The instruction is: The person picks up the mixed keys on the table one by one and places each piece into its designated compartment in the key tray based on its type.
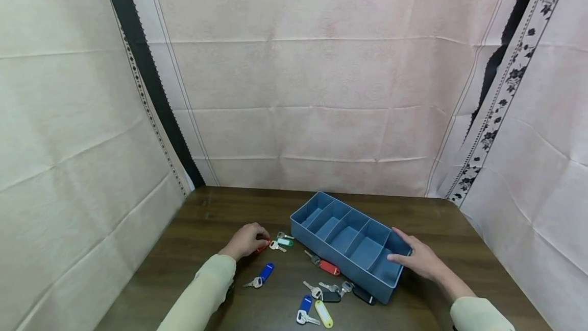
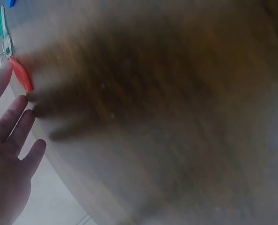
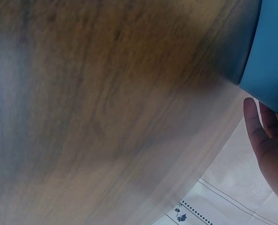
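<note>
Box (image 1: 342, 261) grasped at one end, red key tag (image 2: 21, 75) at the left fingertips

From my remote seat I find the red key tag left of the box, near the lower centre of the head frame, with my left grip (image 1: 247, 240) over it. In the left wrist view one digit meets the tag's upper end while the others reach out loosely; I cannot tell whether it is pinched. I judge it light, hard and slick, with little to break, and its flat sides look the best hold, clear of the key (image 1: 277, 245) beside it. Its long axis slants from lower left to upper right in the head frame, the end nearest the key pointing upper right.

My right grip (image 1: 424, 259) grasps the box's lower-right end, thumb over the rim. The box sits right of centre in the frame's lower half, long axis running from upper left to lower right. I expect stiff, light plastic that could slide on the bench (image 1: 248, 203); an end wall, thumb hooked inside, seems the surest hold
</note>
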{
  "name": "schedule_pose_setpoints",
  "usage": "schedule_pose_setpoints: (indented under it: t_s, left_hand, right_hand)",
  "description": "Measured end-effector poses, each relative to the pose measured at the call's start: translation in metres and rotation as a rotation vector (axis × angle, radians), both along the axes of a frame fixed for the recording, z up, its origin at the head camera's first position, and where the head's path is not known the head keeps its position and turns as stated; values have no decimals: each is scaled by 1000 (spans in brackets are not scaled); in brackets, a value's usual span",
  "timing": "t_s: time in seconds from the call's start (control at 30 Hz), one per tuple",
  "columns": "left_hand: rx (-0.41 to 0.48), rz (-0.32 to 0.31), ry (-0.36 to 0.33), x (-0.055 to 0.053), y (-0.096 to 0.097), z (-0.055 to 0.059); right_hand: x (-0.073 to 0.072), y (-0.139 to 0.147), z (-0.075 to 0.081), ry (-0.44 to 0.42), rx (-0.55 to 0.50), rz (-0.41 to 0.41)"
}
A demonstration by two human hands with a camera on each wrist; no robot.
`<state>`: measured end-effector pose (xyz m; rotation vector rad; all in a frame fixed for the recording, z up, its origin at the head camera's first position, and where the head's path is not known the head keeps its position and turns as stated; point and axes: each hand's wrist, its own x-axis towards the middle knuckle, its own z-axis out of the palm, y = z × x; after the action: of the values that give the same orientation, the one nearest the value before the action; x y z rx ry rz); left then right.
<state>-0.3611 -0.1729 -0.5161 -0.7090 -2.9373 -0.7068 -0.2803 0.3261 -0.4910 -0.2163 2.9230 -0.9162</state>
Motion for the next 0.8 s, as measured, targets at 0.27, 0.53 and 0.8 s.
schedule_pose_setpoints:
  t_s: [0.27,0.53,0.8]
  left_hand:
    - [-5,-10,1,0,0,-2]
    - [-21,-17,25,0,1,-6]
    - [8,-13,39,4,2,-3]
  right_hand:
    - [0,-1,0,-8,1,-8]
    - [1,-2,0,-23,0,-11]
    - [2,-2,1,-18,-9,-6]
